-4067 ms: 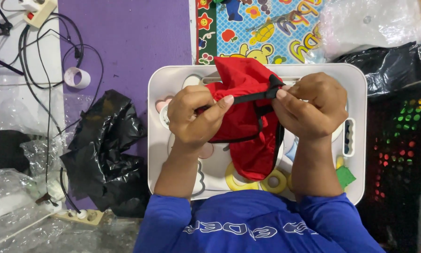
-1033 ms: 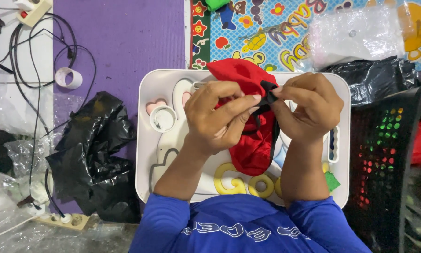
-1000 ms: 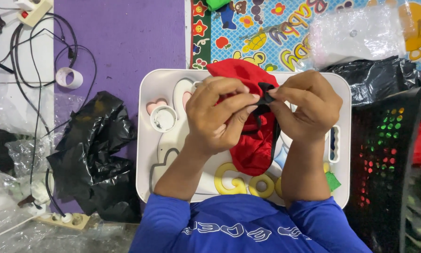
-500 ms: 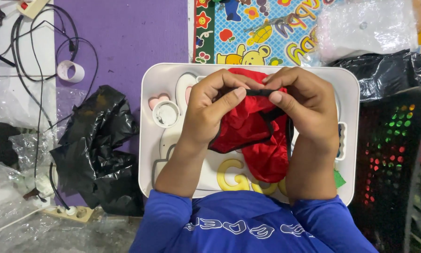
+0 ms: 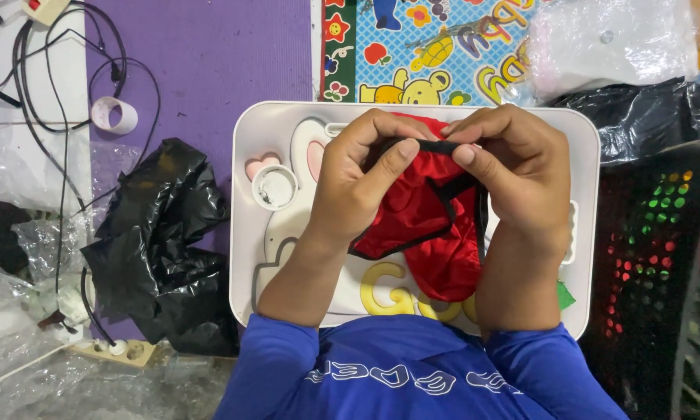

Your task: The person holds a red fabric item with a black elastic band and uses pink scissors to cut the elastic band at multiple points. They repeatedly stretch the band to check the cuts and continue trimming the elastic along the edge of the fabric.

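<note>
A small red satin garment (image 5: 424,225) with black elastic trim hangs between both my hands above a white lap tray (image 5: 268,124). My left hand (image 5: 361,183) pinches the black band at its top from the left. On the other end of the same band my right hand (image 5: 513,171) pinches too, thumbs nearly meeting. The red cloth droops down over the tray's yellow letters. Both forearms in blue sleeves rest across the tray.
A crumpled black plastic bag (image 5: 159,249) lies left of the tray on a purple mat (image 5: 210,54). Cables and a tape roll (image 5: 115,115) sit at far left. A black mesh basket (image 5: 653,264) stands on the right, clear plastic bags beyond.
The garment has been turned and gathered; my hands moved closer together and now pinch the black band at the top, where earlier they held a strap stretched wider apart.
</note>
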